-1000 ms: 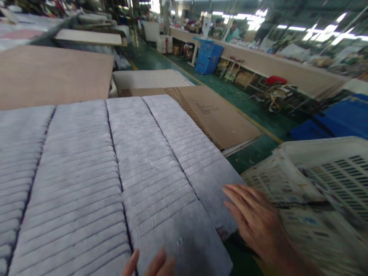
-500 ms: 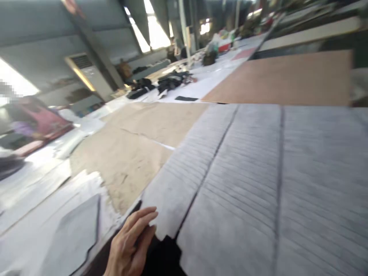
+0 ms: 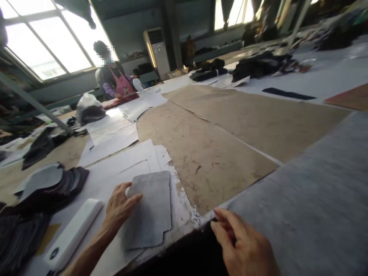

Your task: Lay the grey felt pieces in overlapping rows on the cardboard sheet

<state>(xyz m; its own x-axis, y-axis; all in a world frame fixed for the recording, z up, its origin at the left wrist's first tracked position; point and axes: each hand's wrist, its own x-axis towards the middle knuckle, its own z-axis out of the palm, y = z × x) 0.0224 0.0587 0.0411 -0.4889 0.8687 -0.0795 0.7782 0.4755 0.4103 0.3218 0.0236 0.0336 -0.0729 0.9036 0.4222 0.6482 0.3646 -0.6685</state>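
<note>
Grey fabric piece (image 3: pixel 151 211): left hand (image 3: pixel 119 205), loosely open, at its left edge, where light, flat fingers would best avoid creasing; white paper (image 3: pixel 135 155) beneath; right hand (image 3: pixel 247 245) curled beside larger grey cloth (image 3: pixel 316 191), grip unclear.

Matt, soft-looking grey cloth piece (image 3: pixel 151 209)

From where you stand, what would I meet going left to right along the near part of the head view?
Stacked dark pieces, white device, left hand, gray piece, right hand.
</note>
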